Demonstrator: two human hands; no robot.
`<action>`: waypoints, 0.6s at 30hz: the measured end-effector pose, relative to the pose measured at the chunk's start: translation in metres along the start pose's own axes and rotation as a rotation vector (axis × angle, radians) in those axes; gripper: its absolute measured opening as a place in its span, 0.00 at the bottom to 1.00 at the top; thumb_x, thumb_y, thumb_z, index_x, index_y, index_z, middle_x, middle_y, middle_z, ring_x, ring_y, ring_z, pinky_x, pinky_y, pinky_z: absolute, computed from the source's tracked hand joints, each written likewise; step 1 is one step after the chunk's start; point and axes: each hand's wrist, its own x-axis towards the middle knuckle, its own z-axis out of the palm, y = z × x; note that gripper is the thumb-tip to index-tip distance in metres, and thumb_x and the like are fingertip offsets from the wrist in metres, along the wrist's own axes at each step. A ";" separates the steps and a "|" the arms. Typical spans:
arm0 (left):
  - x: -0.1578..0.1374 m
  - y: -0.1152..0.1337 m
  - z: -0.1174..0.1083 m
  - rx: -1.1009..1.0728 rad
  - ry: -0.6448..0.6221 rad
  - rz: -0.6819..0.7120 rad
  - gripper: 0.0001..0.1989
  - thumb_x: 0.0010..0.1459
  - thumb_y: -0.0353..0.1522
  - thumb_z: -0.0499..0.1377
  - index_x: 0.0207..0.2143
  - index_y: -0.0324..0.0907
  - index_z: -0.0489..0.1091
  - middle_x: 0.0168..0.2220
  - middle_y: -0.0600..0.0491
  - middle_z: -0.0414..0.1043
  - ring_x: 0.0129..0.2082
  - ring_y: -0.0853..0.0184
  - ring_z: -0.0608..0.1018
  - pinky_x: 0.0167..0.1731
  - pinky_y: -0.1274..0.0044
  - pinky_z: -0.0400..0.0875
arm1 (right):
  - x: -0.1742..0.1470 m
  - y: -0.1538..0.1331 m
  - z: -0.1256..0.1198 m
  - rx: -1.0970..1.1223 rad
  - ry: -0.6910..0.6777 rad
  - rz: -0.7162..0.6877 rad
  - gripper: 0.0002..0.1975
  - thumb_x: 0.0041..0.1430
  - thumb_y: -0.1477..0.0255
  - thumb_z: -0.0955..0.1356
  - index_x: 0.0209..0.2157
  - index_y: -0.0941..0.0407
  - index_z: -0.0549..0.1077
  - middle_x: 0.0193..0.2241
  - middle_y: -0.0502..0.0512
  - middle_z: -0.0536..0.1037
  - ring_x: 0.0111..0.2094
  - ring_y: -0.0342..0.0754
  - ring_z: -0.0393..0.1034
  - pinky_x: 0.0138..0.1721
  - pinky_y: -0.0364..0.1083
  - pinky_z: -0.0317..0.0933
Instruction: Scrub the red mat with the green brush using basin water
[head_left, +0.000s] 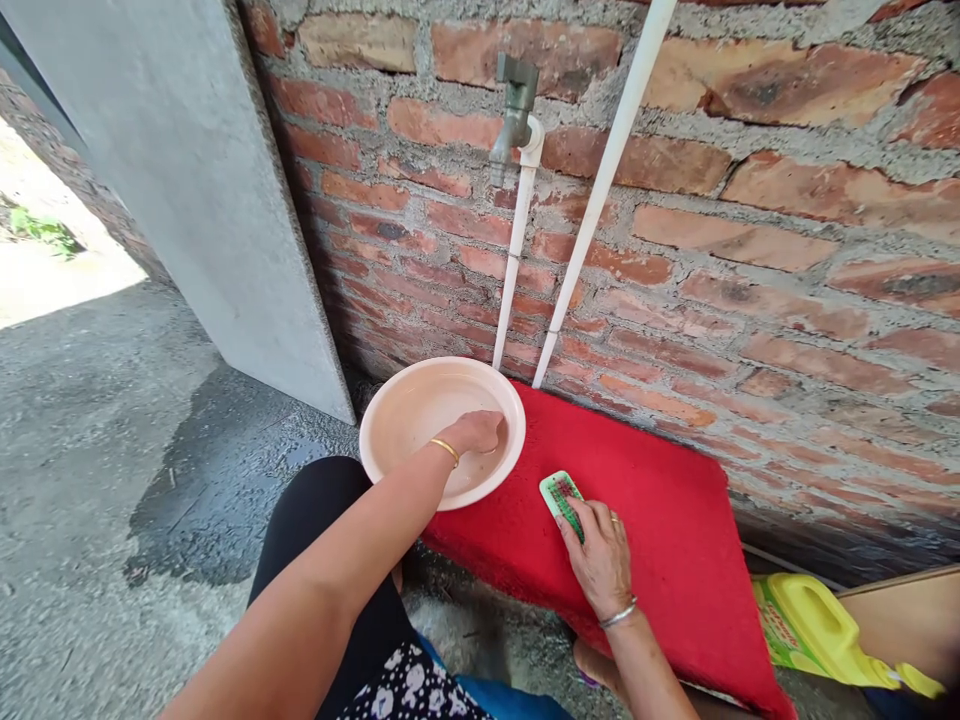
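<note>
My left hand [480, 432], with a gold bangle at the wrist, reaches down inside a pale pink basin [390, 405] near its right wall. The fingers bend downward and their tips are hidden, so I cannot see what they hold, if anything. The basin seems to have shallow clear water in it. My right hand [602, 560], wearing a ring and a silver bangle, is closed around the near end of a green scrub brush [559, 488]. The brush is at the red cloth [660, 510], which covers a low bench under the basin's right part.
Behind the bench rises a brick wall [675, 340] with a tap [515, 105] and white pipes [600, 190]. A concrete slab [187, 180] leans at the left, beside wet floor [217, 490]. A yellow jug [814, 625] lies at the bench's right end.
</note>
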 end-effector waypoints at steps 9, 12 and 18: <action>-0.004 0.005 -0.004 0.074 -0.010 0.039 0.20 0.56 0.27 0.55 0.52 0.37 0.67 0.52 0.38 0.74 0.52 0.52 0.76 0.49 0.66 0.71 | 0.004 -0.006 0.004 0.004 0.008 -0.013 0.17 0.65 0.59 0.62 0.48 0.52 0.73 0.39 0.56 0.73 0.40 0.49 0.65 0.43 0.49 0.59; -0.006 0.006 -0.007 0.078 -0.028 0.034 0.20 0.55 0.27 0.55 0.52 0.37 0.67 0.52 0.38 0.73 0.52 0.52 0.76 0.49 0.67 0.71 | 0.004 -0.007 0.004 0.000 0.011 -0.014 0.17 0.65 0.59 0.62 0.48 0.52 0.73 0.39 0.56 0.73 0.39 0.49 0.65 0.43 0.48 0.59; -0.005 0.005 -0.006 0.049 -0.010 0.038 0.19 0.56 0.27 0.55 0.51 0.38 0.68 0.51 0.38 0.74 0.52 0.52 0.76 0.49 0.68 0.70 | 0.003 -0.007 0.004 -0.008 -0.005 -0.004 0.18 0.65 0.58 0.61 0.48 0.52 0.73 0.39 0.56 0.73 0.39 0.49 0.65 0.42 0.48 0.59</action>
